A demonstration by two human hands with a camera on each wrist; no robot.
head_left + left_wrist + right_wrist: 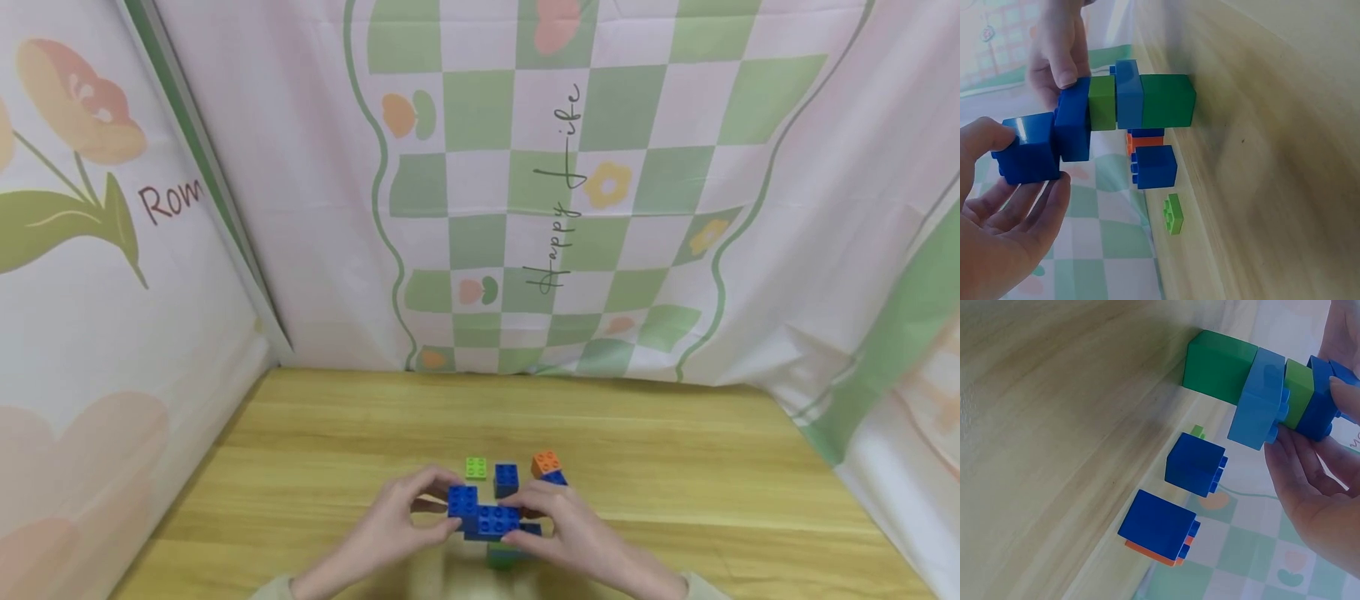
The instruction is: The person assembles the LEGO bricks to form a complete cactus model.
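A stack of toy building bricks stands on the table between the two hands. From the bottom it has a dark green block, a lighter blue brick, a light green brick and a long dark blue brick. At the left end of that long brick, a blue cube-shaped brick meets its studded top, slightly tilted. My left hand pinches the cube-shaped brick between thumb and fingers. With thumb and fingers on opposite sides, my right hand holds the long dark blue brick.
Behind the stack lie a thin light green brick and a separate blue block. Farther right, an orange brick stands beside another blue block. Patterned cloth hangs along the back edge of the wooden table.
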